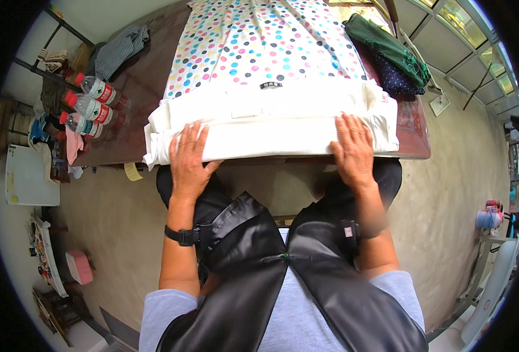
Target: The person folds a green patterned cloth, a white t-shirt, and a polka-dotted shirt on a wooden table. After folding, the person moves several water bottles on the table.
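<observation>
A white folded garment (268, 136) lies across the near edge of the table, in front of me. It has a small dark neck label bearing writing. My left hand (190, 160) rests flat on its left part, fingers pointing away from me, thumb out near the fold's edge. On the right part of the cloth lies my right hand (353, 152), its fingers slightly apart. Neither hand is closed on the cloth. Beneath and beyond the garment spreads a white fabric with coloured polka dots (264, 44).
Several plastic bottles with red caps (90, 108) stand at the left of the reddish-brown table (154, 57). Behind them is a striped grey cloth (121, 50). A green cloth (387, 48) lies over a dark dotted cloth (396, 77) at right. A dustpan (439, 104) is beyond the table's right side.
</observation>
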`<control>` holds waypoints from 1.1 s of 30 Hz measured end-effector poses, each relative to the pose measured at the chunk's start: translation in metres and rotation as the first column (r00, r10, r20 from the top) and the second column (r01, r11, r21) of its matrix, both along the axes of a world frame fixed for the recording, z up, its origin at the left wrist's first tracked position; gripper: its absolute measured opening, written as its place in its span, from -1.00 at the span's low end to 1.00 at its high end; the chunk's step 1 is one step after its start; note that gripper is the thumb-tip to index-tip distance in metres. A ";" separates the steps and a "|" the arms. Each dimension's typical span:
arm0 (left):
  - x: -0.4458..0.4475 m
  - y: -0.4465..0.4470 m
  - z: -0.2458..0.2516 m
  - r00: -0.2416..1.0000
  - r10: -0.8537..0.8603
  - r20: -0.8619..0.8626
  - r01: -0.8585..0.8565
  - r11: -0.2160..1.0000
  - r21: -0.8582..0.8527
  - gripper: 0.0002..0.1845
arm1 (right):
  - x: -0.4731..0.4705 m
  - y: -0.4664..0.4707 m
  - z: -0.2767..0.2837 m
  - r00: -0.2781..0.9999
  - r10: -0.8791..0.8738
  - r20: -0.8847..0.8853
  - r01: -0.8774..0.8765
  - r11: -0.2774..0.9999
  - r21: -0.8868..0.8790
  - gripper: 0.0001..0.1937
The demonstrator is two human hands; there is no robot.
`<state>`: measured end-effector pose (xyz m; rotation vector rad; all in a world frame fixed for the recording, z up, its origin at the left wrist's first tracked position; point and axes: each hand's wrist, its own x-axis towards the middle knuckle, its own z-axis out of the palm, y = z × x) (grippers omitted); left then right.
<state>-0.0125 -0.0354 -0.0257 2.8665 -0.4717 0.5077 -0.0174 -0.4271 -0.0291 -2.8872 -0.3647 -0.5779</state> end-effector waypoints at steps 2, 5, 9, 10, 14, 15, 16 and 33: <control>0.001 0.014 0.001 0.997 0.074 0.007 -0.075 0.994 0.074 -0.13 | -0.001 -0.021 -0.001 0.998 -0.070 0.004 0.070 0.996 -0.054 -0.42; 0.001 0.037 0.000 0.993 0.113 0.022 -0.114 0.990 0.079 -0.10 | 0.001 -0.043 -0.003 0.985 -0.170 0.031 0.171 0.982 -0.079 -0.46; 0.004 0.060 -0.005 0.995 0.088 0.046 -0.083 0.992 -0.090 -0.14 | 0.006 -0.054 -0.005 0.982 -0.187 0.034 0.185 0.982 0.048 -0.51; 0.005 0.063 -0.008 0.994 0.076 0.079 -0.071 0.995 -0.064 -0.18 | 0.007 -0.053 -0.006 0.978 -0.197 0.074 0.195 0.980 0.033 -0.51; 0.007 0.067 -0.014 0.989 0.075 0.126 -0.070 0.996 -0.046 -0.07 | 0.008 -0.048 -0.006 0.968 -0.232 0.092 0.229 0.973 0.041 -0.49; 0.007 0.067 -0.014 0.989 0.077 0.125 -0.071 0.996 -0.049 -0.06 | 0.008 -0.047 -0.006 0.966 -0.246 0.085 0.243 0.969 0.042 -0.49; 0.007 0.066 -0.014 0.990 0.080 0.119 -0.073 0.995 -0.064 -0.06 | 0.008 -0.047 -0.005 0.967 -0.242 0.085 0.239 0.970 0.051 -0.48; 0.004 0.063 -0.009 0.989 0.110 0.100 -0.100 0.989 -0.106 -0.06 | 0.010 -0.054 -0.009 0.976 -0.207 0.061 0.205 0.978 0.039 -0.46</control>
